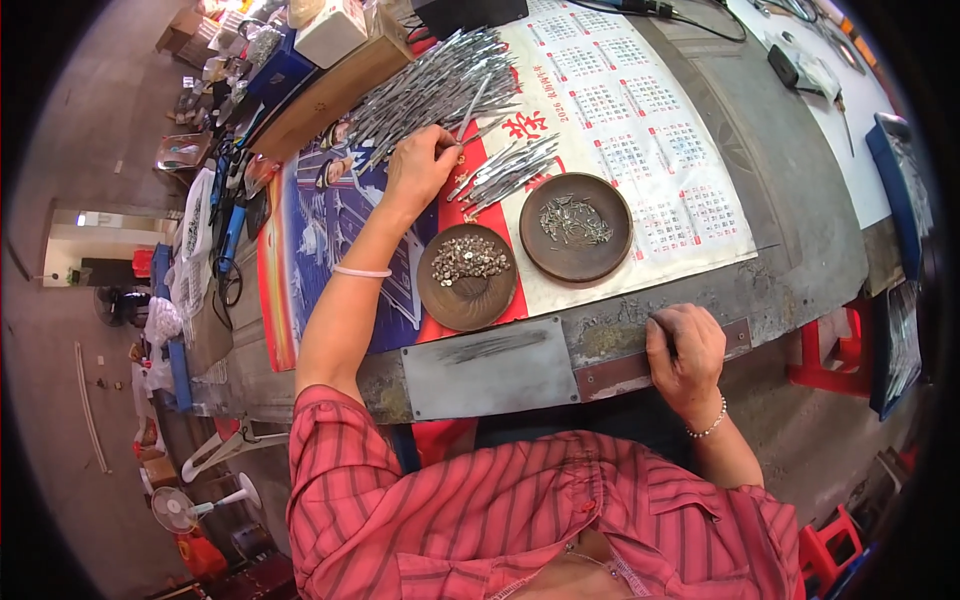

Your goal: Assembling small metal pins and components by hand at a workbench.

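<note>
My left hand (pixel 420 168) is reached out to the far side of the table, thumb and fingertips pinched on the lower end of a thin metal rod (pixel 473 108). A big heap of similar silvery rods (pixel 430 85) lies just beyond it. To its right is a smaller bunch of rods (pixel 512 172). Nearer to me stands a brown round dish (pixel 468 308) with small metal pieces in it. Beside it, a second brown dish (pixel 575 268) holds thin, short metal pins (pixel 575 220). My right hand (pixel 688 355) rests loosely curled at the table's near edge; its palm is hidden.
A printed calendar sheet (pixel 690 215) covers much of the grey worktable (pixel 800 190). A metal plate (pixel 490 370) lies at the near edge. Cardboard and boxes (pixel 320 95) stand far left, with blue-handled tools (pixel 232 225) beside them. Blue bins (pixel 895 190) and a red stool (pixel 835 350) are right.
</note>
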Action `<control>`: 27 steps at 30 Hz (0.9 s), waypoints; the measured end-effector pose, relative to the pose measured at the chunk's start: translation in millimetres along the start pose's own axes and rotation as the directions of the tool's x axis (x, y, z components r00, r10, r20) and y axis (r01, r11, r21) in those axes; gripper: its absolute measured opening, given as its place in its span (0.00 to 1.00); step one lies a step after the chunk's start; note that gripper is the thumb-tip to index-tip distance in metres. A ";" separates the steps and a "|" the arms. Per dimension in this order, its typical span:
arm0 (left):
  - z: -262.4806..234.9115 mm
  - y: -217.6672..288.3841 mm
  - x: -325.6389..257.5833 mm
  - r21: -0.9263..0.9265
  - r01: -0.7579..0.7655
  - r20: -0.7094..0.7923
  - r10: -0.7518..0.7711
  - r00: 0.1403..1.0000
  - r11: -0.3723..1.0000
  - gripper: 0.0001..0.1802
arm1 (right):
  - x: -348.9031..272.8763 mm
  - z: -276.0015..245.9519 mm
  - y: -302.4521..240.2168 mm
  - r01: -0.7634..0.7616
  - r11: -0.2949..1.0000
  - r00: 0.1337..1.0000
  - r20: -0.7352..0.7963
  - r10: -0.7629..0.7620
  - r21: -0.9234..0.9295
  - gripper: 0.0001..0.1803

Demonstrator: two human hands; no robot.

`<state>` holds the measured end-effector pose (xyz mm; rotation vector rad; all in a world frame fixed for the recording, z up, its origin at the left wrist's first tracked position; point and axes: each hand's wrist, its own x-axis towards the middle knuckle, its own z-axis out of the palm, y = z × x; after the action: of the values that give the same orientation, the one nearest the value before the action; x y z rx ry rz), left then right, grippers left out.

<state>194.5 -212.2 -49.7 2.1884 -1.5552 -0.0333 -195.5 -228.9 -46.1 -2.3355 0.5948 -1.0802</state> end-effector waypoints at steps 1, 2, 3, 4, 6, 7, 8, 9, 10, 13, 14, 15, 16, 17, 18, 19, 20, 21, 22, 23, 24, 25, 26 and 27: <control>0.1 2.0 -2.4 -0.029 -0.014 0.018 0.015 1.000 0.999 0.12 | -0.2 0.6 -0.3 0.003 1.000 1.000 -0.005 -0.003 0.000 0.06; 0.5 4.1 -4.5 -0.025 -0.067 0.025 0.068 0.997 0.997 0.11 | -0.9 0.7 -0.7 0.002 1.000 1.000 -0.003 -0.002 0.000 0.06; -0.3 7.7 -6.5 -0.020 -0.119 0.028 0.119 0.992 0.993 0.10 | -0.9 0.5 -0.6 -0.001 1.000 1.000 -0.005 0.001 -0.004 0.06; -1.5 13.6 -9.6 -0.023 -0.178 0.039 0.179 0.983 0.984 0.09 | -1.1 0.2 -0.6 -0.003 1.000 1.000 -0.008 0.003 -0.008 0.06; -0.5 19.3 -13.3 0.001 -0.231 0.050 0.231 0.972 0.973 0.08 | -2.7 -0.8 -0.6 -0.009 1.000 1.000 -0.006 0.009 -0.015 0.05; -2.0 21.7 -15.0 0.018 -0.240 0.049 0.239 0.970 0.971 0.08 | -3.3 -1.4 -1.1 -0.019 1.000 1.000 -0.007 0.019 -0.023 0.05; -5.7 23.3 -17.8 0.019 -0.238 0.041 0.237 0.971 0.971 0.08 | -2.9 -1.6 -2.0 -0.011 1.000 1.000 -0.006 0.011 -0.024 0.05; -8.8 24.3 -21.1 -0.008 -0.221 0.009 0.221 0.975 0.975 0.08 | -2.6 -1.0 -2.6 -0.016 1.000 1.000 -0.012 0.016 -0.020 0.05; -13.0 25.2 -24.9 -0.035 -0.204 -0.024 0.203 0.979 0.978 0.07 | -2.0 -0.3 -3.3 -0.019 1.000 1.000 -0.017 0.019 -0.016 0.05; -35.1 45.7 -43.8 -0.159 -0.093 -0.109 0.076 0.991 0.983 0.08 | -2.6 1.6 -2.8 -0.020 1.000 0.999 -0.029 0.019 -0.014 0.04; -44.0 56.6 -53.4 -0.208 -0.087 -0.135 0.060 0.989 0.974 0.08 | -2.9 1.5 -2.3 -0.021 1.000 0.999 -0.036 0.020 -0.020 0.04; -52.4 69.1 -66.3 -0.288 -0.053 -0.161 0.006 0.987 0.956 0.07 | -3.6 1.8 -1.9 -0.010 0.999 0.999 -0.032 0.009 -0.033 0.04; -57.7 80.6 -80.4 -0.372 -0.022 -0.180 -0.049 0.982 0.928 0.07 | -4.7 2.3 -0.7 -0.014 0.999 0.999 -0.040 0.012 -0.044 0.04; -61.4 91.0 -96.3 -0.414 -0.011 -0.203 -0.081 0.976 0.910 0.05 | -5.2 2.1 -0.2 -0.016 0.998 0.999 -0.048 0.014 -0.055 0.05; -62.3 97.7 -113.6 -0.528 0.023 -0.170 -0.132 0.977 0.849 0.05 | -5.8 -0.1 -1.1 -0.024 0.997 0.999 -0.045 0.021 -0.075 0.04; -64.6 105.0 -133.0 -0.630 0.057 -0.133 -0.179 0.975 0.775 0.04 | -6.0 -0.2 -1.3 -0.018 0.996 0.999 -0.046 0.014 -0.082 0.04; -65.3 116.0 -153.8 -0.749 0.095 -0.093 -0.246 0.965 0.655 0.05 | -6.5 0.9 -1.2 -0.011 0.996 0.999 -0.044 0.007 -0.089 0.04; -67.3 127.2 -176.5 -0.847 0.129 -0.043 -0.308 0.950 0.516 0.06 | -5.4 1.9 -4.5 -0.019 0.997 0.999 -0.034 0.016 -0.078 0.04; -65.6 136.0 -196.7 -0.882 0.155 0.007 -0.317 0.949 0.446 0.09 | -6.3 3.9 -6.7 -0.029 0.998 0.999 -0.033 0.027 -0.058 0.04; -62.2 143.8 -214.5 -0.912 0.176 0.054 -0.317 0.947 0.371 0.12 | -6.1 3.9 -7.0 -0.037 0.998 0.999 -0.033 0.035 -0.042 0.05; -58.3 151.8 -233.9 -0.947 0.191 0.094 -0.345 0.934 0.258 0.14 | -7.7 3.1 -8.3 -0.090 0.996 0.996 0.014 0.090 -0.014 0.04; -53.4 159.1 -250.7 -0.970 0.199 0.136 -0.364 0.922 0.140 0.16 | -8.9 1.5 -10.0 -0.063 0.998 0.998 0.024 0.064 -0.032 0.04; -51.6 165.8 -265.1 -0.971 0.232 0.201 -0.344 0.917 0.053 0.17 | -10.7 -0.1 -11.9 -0.189 0.977 0.982 0.034 0.186 0.098 0.04; -50.8 172.1 -276.4 -0.963 0.267 0.263 -0.315 0.912 -0.031 0.17 | -10.5 -3.0 -13.5 -0.312 0.923 0.950 0.059 0.306 0.225 0.05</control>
<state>-45.1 9.6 -5.3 1.1429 -0.4753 -0.9524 -201.7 -213.1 -42.4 -1.9698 0.7561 -0.9201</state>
